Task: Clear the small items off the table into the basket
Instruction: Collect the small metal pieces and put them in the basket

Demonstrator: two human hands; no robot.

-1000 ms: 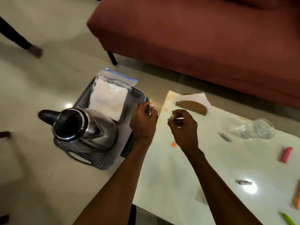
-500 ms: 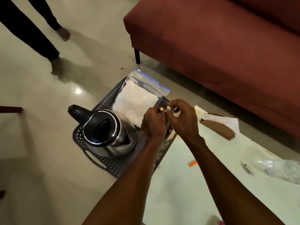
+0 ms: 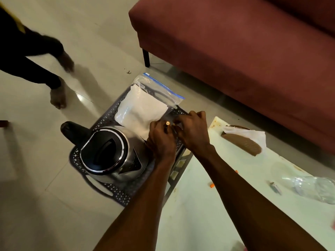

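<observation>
At centre left of the frame, the kettle [image 3: 110, 153] has a shiny polished metal body and a matt black plastic lid. It stands in a dark perforated plastic basket [image 3: 116, 192] with a clear, glossy plastic bag [image 3: 145, 107]. The sofa [image 3: 235, 51] at upper right is matt maroon cloth. The floor [image 3: 90, 33] is glossy pale tile; the worktop [image 3: 208, 214] is smooth, glossy white.

Standing behind the bench [image 3: 208, 205], a maroon sofa [image 3: 235, 51]; crossing the pale floor [image 3: 45, 205] at left, someone's dark-trousered legs [image 3: 36, 69].
</observation>
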